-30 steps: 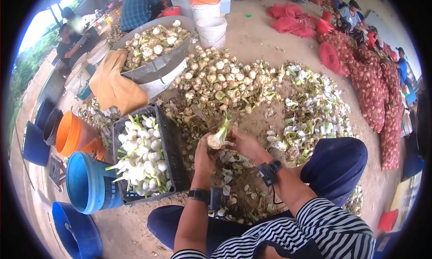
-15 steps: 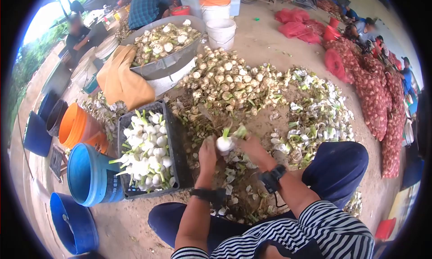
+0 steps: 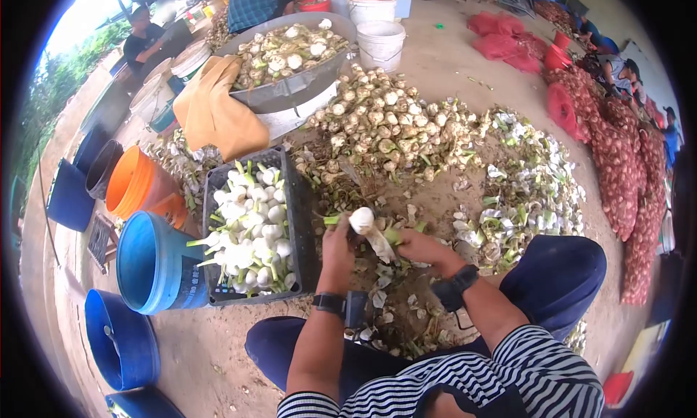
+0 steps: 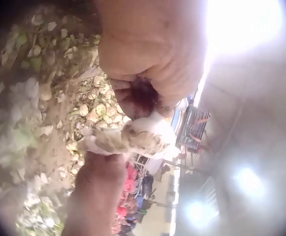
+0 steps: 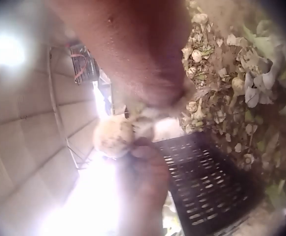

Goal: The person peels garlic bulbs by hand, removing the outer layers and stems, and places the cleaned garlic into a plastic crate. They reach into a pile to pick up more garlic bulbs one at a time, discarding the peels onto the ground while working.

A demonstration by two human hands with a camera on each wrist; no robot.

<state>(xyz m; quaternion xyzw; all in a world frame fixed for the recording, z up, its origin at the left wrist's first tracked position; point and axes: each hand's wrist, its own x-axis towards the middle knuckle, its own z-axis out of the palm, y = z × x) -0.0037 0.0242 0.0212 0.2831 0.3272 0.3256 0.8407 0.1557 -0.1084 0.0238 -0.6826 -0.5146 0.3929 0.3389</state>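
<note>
A garlic bulb (image 3: 361, 220), white and smooth on top, sits in the fingers of my left hand (image 3: 337, 252), its green stem sticking out to the left. A strip of pale outer skin (image 3: 380, 245) hangs off the bulb toward my right hand (image 3: 430, 250), which pinches greenish-white skin at its fingertips. In the left wrist view the bulb (image 4: 150, 136) shows brown specks, with loosened skin (image 4: 106, 140) stretching to the other hand. From the right wrist, the bulb (image 5: 113, 135) appears beyond my fingers, with the left hand (image 5: 150, 169) below it.
At left stands a black crate (image 3: 303, 236) filled with white, stemmed garlic (image 3: 254, 226). Beyond my hands lies a heap of unpeeled garlic (image 3: 392, 120), with stripped skins (image 3: 537, 178) to its right. Blue bucket (image 3: 141, 262) and orange bucket (image 3: 131, 182) stand past the crate.
The bulb has gone from brownish with its stem upright to white, turned with its stem leftward. My right hand has moved away to the right with skin. The head view has shifted.
</note>
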